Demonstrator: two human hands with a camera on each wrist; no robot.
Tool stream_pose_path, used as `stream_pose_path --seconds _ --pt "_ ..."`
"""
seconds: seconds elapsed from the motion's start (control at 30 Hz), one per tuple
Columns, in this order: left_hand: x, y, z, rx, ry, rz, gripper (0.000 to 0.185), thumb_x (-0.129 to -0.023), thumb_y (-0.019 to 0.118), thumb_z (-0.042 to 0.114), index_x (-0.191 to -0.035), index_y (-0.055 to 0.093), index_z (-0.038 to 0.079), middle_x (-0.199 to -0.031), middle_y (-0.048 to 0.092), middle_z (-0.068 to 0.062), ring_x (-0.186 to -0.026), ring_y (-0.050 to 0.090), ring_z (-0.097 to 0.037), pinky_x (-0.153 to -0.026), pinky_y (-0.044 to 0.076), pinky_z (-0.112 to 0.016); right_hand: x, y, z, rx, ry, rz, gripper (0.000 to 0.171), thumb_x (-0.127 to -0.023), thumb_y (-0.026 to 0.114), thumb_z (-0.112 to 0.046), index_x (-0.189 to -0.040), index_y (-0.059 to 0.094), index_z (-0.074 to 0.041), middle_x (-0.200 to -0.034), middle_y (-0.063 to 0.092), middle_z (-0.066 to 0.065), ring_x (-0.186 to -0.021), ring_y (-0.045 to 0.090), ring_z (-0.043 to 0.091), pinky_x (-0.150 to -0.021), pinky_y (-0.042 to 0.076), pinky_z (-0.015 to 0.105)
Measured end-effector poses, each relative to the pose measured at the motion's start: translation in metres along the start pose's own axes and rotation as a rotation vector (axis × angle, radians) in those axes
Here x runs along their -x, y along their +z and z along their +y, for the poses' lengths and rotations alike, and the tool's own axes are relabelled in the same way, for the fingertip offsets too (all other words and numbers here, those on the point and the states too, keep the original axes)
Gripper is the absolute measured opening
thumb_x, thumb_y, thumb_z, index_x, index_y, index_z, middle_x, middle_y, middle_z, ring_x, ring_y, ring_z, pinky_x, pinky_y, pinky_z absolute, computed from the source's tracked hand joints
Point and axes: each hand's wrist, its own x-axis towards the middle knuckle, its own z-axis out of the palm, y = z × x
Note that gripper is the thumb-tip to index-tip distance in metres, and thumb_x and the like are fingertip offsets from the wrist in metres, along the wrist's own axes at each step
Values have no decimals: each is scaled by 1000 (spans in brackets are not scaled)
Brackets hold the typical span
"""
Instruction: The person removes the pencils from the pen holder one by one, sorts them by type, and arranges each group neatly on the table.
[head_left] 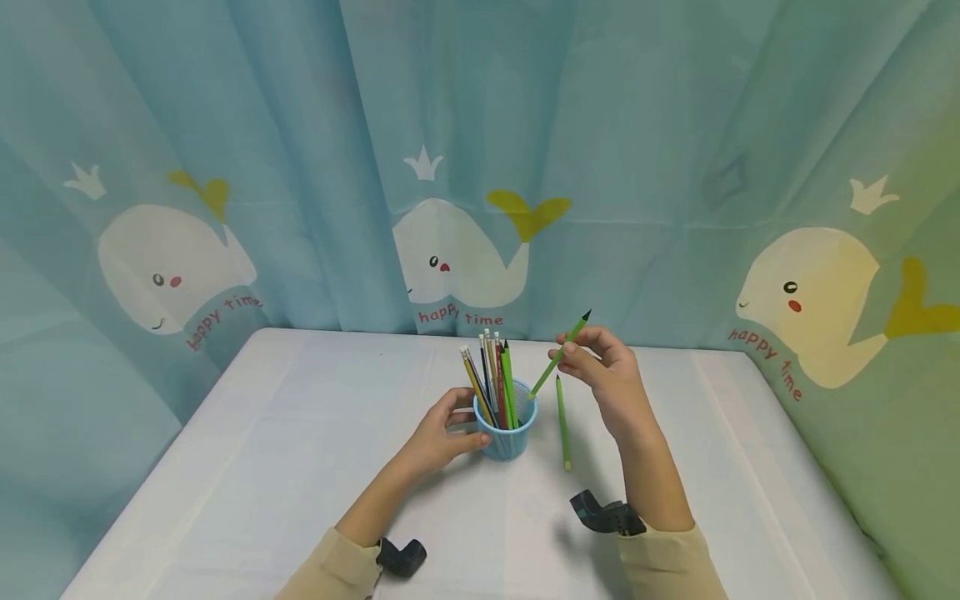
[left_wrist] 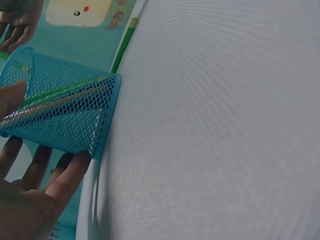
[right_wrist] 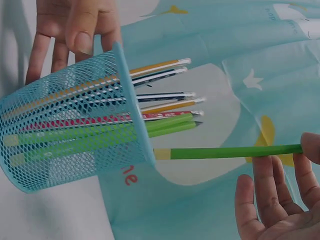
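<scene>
Head view: I see my left hand [head_left: 438,433] curled round the side of the blue mesh cup [head_left: 506,433], which stands upright on the white table [head_left: 262,467] near its middle.
Right hand: my right hand [head_left: 603,371] pinches a green pencil [head_left: 558,354] between thumb and fingertips, tilted, its dark tip up and its blunt end just at the cup's rim.
Right wrist view: I see the blunt end of the held pencil touching or nearly touching the rim from outside; I cannot tell whether it has cleared the edge.
Cup contents: a bundle of pencils [head_left: 491,371] stands inside, yellow, dark, red and green, leaning toward the left side.
Spare pencil: a second green pencil [head_left: 562,421] lies flat on the table just right of the cup, between the cup and my right forearm.
Left wrist view: my fingers [left_wrist: 65,177] lie against the mesh wall, thumb on the opposite side, so the hold looks firm.
Risk, tipping: I judge that if the blunt end catches the rim, the push could tilt the cup; my left hand should stop that.
Risk, jamming: the crowded bundle could block the new pencil.
Risk, rolling: my right wrist could nudge the loose pencil toward the edge.
</scene>
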Motion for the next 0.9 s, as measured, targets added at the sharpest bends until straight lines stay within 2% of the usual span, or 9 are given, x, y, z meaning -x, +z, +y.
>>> stream_pose_path --seconds 0.47,0.7,0.9 --pt "2 0 -2 -6 -6 4 68 -85 79 14 -143 45 7 -144 50 -19 -130 52 -39 -104 50 -50 0 -16 -2 -63 -16 62 14 -98 62 -9 -109 57 -1 -116 62 12 -101 71 25 -91 59 33" --pt "3 0 -3 1 -7 -5 68 -86 78 12 -144 43 6 -145 49 -20 -132 51 -40 -105 49 -49 1 -19 -1 -60 8 68 12 -98 63 -12 -106 57 -5 -116 62 11 -97 71 19 -88 60 33" --pt "1 0 -1 -3 -8 1 67 -85 78 14 -143 45 7 -145 50 -18 -131 52 -39 -104 50 -48 0 -22 -2 -49 28 86 13 -99 63 -13 -106 57 -5 -116 63 11 -98 70 19 -87 60 32"
